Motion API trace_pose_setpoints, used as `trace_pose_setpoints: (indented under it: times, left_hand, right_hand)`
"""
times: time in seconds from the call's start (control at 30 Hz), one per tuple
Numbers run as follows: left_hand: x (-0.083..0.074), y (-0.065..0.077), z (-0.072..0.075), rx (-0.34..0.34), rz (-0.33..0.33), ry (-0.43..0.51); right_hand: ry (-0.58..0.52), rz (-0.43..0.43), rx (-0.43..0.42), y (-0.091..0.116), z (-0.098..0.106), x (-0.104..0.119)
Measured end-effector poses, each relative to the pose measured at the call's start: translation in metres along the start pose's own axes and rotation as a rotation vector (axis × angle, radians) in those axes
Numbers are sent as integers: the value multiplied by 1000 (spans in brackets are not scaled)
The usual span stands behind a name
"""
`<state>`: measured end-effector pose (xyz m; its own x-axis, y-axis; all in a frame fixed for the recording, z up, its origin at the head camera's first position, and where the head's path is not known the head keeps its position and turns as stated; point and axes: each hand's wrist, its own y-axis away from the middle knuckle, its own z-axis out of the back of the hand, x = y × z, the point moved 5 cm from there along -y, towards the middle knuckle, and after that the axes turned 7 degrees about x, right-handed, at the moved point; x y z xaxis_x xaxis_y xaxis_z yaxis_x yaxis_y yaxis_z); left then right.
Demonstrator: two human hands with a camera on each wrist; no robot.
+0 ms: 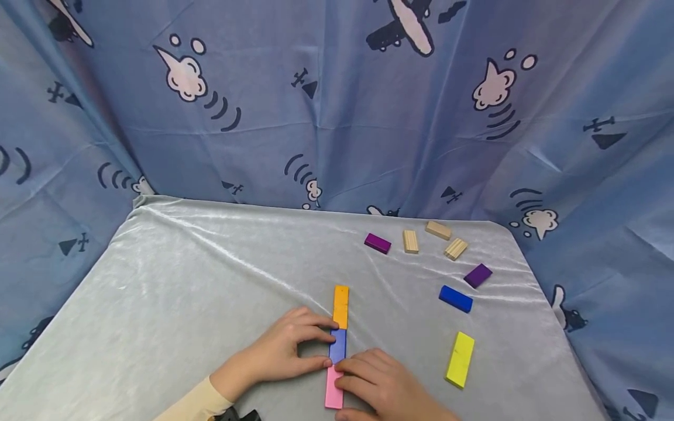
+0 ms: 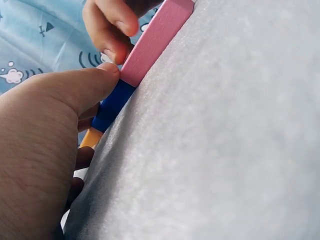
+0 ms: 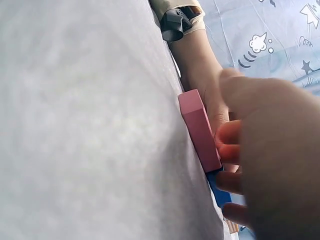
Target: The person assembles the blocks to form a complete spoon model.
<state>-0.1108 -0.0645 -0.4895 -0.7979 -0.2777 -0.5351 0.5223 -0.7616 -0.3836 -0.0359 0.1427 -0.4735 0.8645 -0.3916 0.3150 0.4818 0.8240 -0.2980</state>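
Observation:
An orange block (image 1: 341, 304), a blue block (image 1: 338, 346) and a pink block (image 1: 334, 389) lie end to end in a straight row on the cloth. My left hand (image 1: 286, 348) rests along the row's left side. Its thumb (image 2: 100, 80) touches near the seam between pink and blue, while its fingertips reach the blue block near the orange one. From the right, my right hand (image 1: 387, 386) has its fingers (image 3: 230, 132) against the pink block and near the blue. Its thumb (image 3: 235, 82) stands off the pink block in the right wrist view.
Right of the row lie a yellow block (image 1: 460, 359), another blue block (image 1: 456, 299) and a purple block (image 1: 478, 275). Farther back are a magenta-purple block (image 1: 377, 243) and plain wooden blocks (image 1: 411, 241). A patterned blue curtain (image 1: 263, 117) surrounds the grey cloth-covered table (image 1: 210, 263).

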Motion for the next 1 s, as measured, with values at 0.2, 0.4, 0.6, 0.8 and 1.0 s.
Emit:
trace_pose_setpoints:
  times: [0.2,0.4,0.6,0.8,1.0]
  left_hand:
    - [-2,2,0,-8,-23,-24]
    - [-3,0,0,-1,6,1]
    - [-2,1,0,20,41,15]
    - [-1,1,-1,2,10,-7]
    - [-1,1,-2,5,12,-4]
  right_hand:
    - [-38,-13,-94,-2,11,1]
    - [-63,-116,-76,-2,27,-3]
    - [-16,-233,-42,-3,47,-20]
    - [-31,-312,-129,-16,71,-46]
    - [-144,-424,-180,-32,88,-72]
